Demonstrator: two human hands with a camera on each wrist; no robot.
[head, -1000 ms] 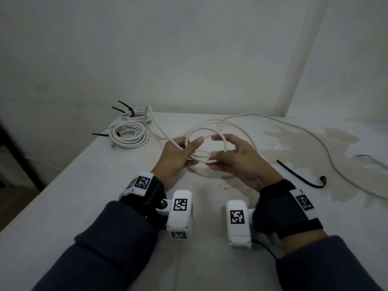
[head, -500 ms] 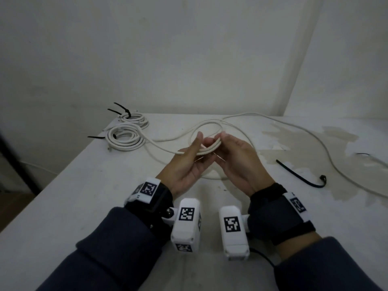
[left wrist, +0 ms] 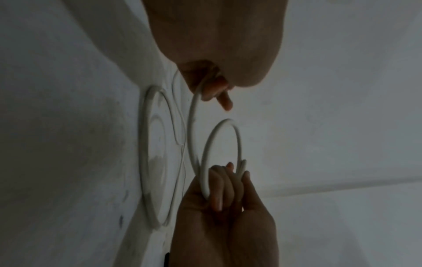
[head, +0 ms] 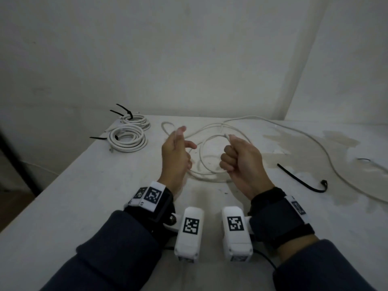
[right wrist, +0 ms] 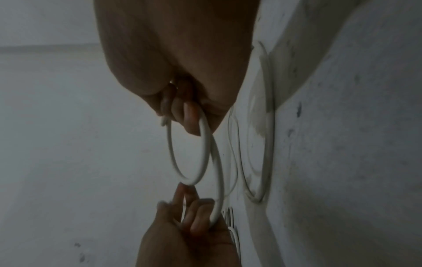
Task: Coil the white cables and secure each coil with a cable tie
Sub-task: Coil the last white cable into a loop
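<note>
1. Right hand (head: 241, 162): I see its fingers (right wrist: 180, 112) curled tight round the white cable (head: 201, 156), clamping the small started loops; the cable's end pokes out just above the knuckles.
2. Left hand (head: 175, 156): fingers (left wrist: 214, 86) loosely hooked on the next span of the same cable, index pointing out, thumb raised; a light guiding hold rather than a clamp, as I judge it.
3. White cable, location: one loop hangs between the two sets of fingers, off the counter (head: 63, 206); larger slack turns lie on the counter just beyond the fingertips; the long tail runs away past the right hand's fingers toward the far right.
4. Finished coils (head: 128, 139): two, tied with black ties, well beyond the left hand's fingers at the far corner.
5. Spare cable tie (head: 302, 181): black, loose on the counter, outboard of the right hand's fingers; not yet needed.
6. Step in hand, my judgement: laying further turns onto the held bundle.
7. Method note: keep the right grip fixed as the anchor; let the left fingers feed each turn to match the first loop's size; give the cable a slight roll per turn so it lies flat without kinking; draw the tail in gently so the slack turns do not snag.
</note>
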